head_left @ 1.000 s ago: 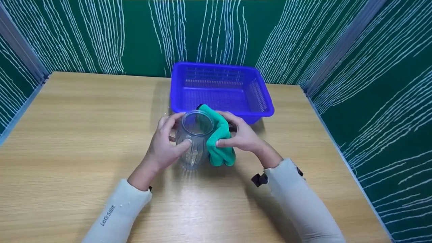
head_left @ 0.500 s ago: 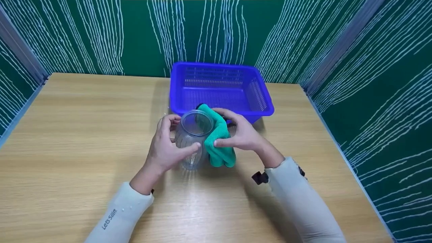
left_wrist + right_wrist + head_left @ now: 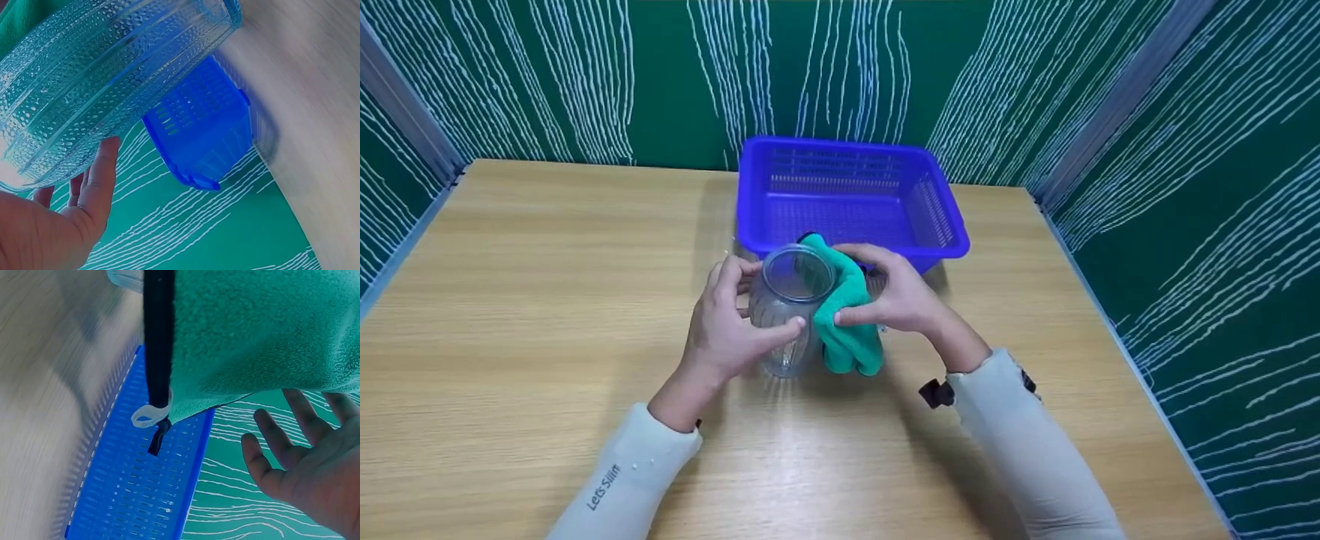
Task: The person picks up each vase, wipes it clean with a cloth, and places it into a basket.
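Observation:
A clear glass jar (image 3: pixel 786 330) with a ribbed, dimpled wall stands mouth up at mid-table. My left hand (image 3: pixel 721 322) holds it from the left, thumb across the front and fingers behind. In the left wrist view a fingertip (image 3: pixel 107 147) meets the wall of the jar (image 3: pixel 101 90). Against the jar's right side lies a folded green cloth (image 3: pixel 847 330), its top corner behind the rim. My right hand (image 3: pixel 904 300) grips this cloth, thumb in front and fingers behind. Black edging and a small white loop (image 3: pixel 151 415) show on the cloth (image 3: pixel 253 337) in the right wrist view.
Right behind the jar and cloth stands a blue plastic basket (image 3: pixel 851 142) with slotted walls, nothing inside it. The wooden table (image 3: pixel 570 300) meets green walls (image 3: pixel 675 82) with white streaks at the back and sides.
My left thumb has slid right across the jar's front. The cloth's lower end hangs slightly lower, and my right hand has shifted a little left. The jar and basket stay in place.

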### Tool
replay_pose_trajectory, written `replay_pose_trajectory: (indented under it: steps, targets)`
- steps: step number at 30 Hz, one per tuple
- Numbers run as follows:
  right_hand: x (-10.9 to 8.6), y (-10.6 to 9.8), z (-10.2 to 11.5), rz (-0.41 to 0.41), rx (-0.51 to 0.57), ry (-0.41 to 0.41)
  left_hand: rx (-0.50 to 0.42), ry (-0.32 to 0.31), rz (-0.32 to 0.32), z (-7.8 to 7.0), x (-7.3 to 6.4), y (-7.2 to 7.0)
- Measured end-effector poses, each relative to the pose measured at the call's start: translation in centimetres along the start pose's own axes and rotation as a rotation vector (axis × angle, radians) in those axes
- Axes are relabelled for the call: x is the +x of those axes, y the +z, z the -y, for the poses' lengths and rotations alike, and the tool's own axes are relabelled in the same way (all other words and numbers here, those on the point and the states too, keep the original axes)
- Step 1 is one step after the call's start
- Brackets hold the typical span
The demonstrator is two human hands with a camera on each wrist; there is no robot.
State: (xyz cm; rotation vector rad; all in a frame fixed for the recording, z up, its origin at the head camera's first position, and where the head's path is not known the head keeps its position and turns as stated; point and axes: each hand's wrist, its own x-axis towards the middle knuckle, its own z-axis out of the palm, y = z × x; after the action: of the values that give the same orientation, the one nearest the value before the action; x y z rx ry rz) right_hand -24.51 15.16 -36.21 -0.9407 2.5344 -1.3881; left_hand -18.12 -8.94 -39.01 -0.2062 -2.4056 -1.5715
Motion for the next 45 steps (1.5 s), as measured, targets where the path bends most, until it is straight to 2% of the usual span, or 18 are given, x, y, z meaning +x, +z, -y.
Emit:
replay_pose_trajectory:
  steps: [4,8,13,17,30,38,45]
  targets:
    - [-0.1,0.0,-0.2,0.015,0.024,0.032,0.013,0.000,-0.002,-0.1,0.0,0.0]
    - [-0.2,-0.1,-0.6,0.011,-0.012,0.010,0.013,0.014,-0.001,0.0,0.1,0.0]
    - [-0.4,-0.1,-1.1,0.000,-0.208,-0.025,0.011,0.013,-0.001,0.1,0.1,0.0]
    - [-0.7,0.3,-1.4,-0.005,-0.317,0.008,0.009,0.002,-0.003,0.2,0.1,-0.1]
    - [-1.0,1.8,-3.3,-0.004,-0.372,0.060,0.009,0.015,-0.020,0.3,0.1,0.1]
    - [-1.0,2.3,-3.5,0.007,-0.432,0.064,-0.002,0.017,-0.018,0.2,0.1,0.1]
    - [-1.1,2.9,-3.9,0.019,-0.430,0.086,-0.010,0.014,-0.017,0.3,0.1,0.1]
